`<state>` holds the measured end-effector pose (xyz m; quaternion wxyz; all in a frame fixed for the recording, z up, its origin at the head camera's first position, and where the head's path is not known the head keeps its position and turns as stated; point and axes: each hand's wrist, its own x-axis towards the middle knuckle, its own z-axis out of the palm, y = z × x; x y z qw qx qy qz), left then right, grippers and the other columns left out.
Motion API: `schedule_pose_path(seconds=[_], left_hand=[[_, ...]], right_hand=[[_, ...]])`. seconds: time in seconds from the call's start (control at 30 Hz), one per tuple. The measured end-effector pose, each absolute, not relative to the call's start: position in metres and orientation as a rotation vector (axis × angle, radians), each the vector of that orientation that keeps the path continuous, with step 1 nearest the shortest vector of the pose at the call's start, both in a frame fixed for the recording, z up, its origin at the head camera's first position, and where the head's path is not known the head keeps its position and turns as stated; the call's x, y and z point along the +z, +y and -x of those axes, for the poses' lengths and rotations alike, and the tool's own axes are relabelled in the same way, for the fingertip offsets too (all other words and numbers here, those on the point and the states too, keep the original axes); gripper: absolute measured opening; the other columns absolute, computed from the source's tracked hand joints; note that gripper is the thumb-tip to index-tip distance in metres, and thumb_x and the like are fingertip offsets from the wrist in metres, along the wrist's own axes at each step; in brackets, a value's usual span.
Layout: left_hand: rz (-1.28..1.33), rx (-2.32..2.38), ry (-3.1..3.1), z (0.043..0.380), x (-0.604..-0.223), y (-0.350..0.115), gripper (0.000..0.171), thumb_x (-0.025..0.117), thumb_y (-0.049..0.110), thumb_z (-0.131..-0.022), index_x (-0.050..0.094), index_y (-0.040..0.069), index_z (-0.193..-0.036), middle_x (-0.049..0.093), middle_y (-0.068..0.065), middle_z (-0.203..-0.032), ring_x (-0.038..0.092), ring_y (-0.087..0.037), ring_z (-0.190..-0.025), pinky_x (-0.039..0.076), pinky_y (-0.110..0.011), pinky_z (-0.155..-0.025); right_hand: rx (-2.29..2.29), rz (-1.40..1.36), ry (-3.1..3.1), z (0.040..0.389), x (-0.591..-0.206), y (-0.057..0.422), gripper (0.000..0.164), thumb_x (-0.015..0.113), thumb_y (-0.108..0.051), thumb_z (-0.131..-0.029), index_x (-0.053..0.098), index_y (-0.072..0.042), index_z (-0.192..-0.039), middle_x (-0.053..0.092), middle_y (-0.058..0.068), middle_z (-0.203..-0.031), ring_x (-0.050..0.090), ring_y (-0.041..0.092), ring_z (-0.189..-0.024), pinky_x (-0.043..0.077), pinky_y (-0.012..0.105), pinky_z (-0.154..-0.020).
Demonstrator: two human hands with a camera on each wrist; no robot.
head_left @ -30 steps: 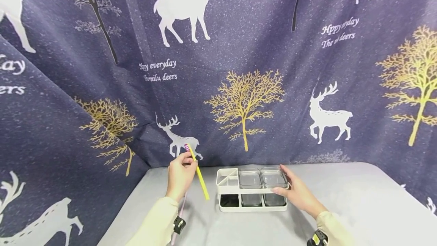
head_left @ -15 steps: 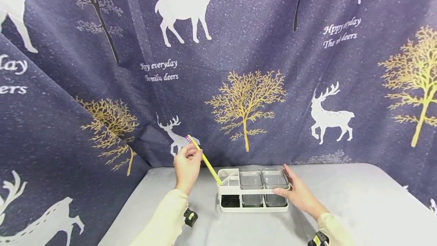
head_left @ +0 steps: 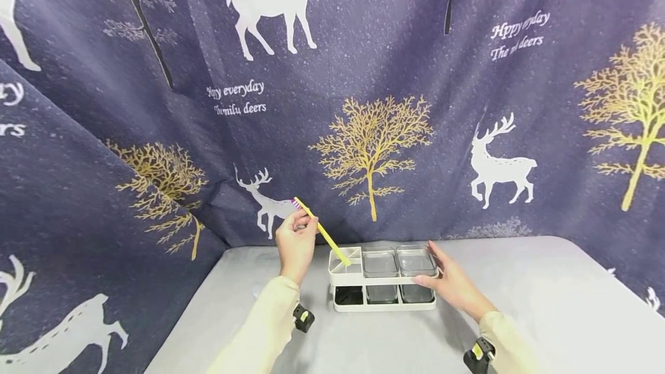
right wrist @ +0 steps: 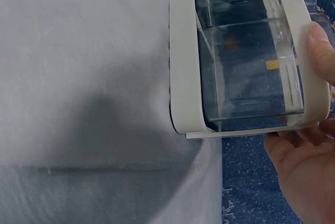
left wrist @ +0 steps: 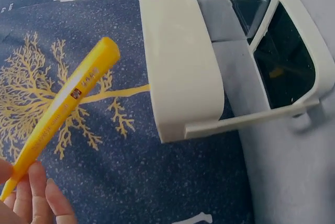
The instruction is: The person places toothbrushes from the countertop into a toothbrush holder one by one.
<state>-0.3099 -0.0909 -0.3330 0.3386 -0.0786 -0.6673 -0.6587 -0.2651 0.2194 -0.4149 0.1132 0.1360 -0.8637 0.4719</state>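
My left hand (head_left: 296, 247) pinches a yellow toothbrush (head_left: 332, 241) close to its purple-and-white bristles, head up and tilted. Its handle end slants down over the divided left compartment of a white two-tier organizer (head_left: 384, 281). In the left wrist view the thick handle end of the toothbrush (left wrist: 78, 88) shows beside the organizer's white wall (left wrist: 180, 67), with a gap between them. My right hand (head_left: 459, 287) grips the organizer's right end. The right wrist view shows the thumb (right wrist: 320, 51) on the upper rim and the other fingers curled around the end.
Two clear bins (head_left: 399, 262) sit in the upper tier, right of the divided compartment. More clear bins (head_left: 381, 294) are in the lower tier, beside a dark slot (head_left: 348, 295). The grey tabletop (head_left: 374, 339) meets a dark blue deer-patterned cloth (head_left: 332, 74) at the back.
My left hand has carried the toothbrush right and upward, bringing its handle end over the organizer. A pale pink stick by the left arm is now out of sight. The right hand keeps its grip.
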Motion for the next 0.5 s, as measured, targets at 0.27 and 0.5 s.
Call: schedule_pose_path(seconds=[0.27, 0.5], left_hand=[[0.222, -1.697, -1.748, 0.314, -0.334, -0.087, 0.021, 0.07, -0.006, -0.085, 0.066, -0.009, -0.105, 0.069, -0.024, -0.091, 0.07, -0.041, -0.075, 0.053, -0.017, -0.061], [0.263, -1.656, -1.769, 0.315, -0.342, -0.076, 0.017, 0.071, -0.004, -0.084, 0.067, -0.005, -0.1, 0.07, -0.017, -0.088, 0.069, -0.031, -0.073, 0.054, -0.021, -0.066]], right_hand=[[1.387, -0.403, -2.548, 0.269, -0.41, 0.212, 0.097, 0.078, -0.023, -0.086, 0.015, 0.013, -0.151, 0.028, 0.036, -0.15, 0.032, 0.056, -0.132, 0.032, 0.057, -0.105], [1.404, -0.376, -2.559, 0.266, -0.411, 0.218, 0.098, 0.077, -0.023, -0.086, 0.013, 0.012, -0.151, 0.023, 0.038, -0.151, 0.027, 0.059, -0.133, 0.029, 0.059, -0.107]])
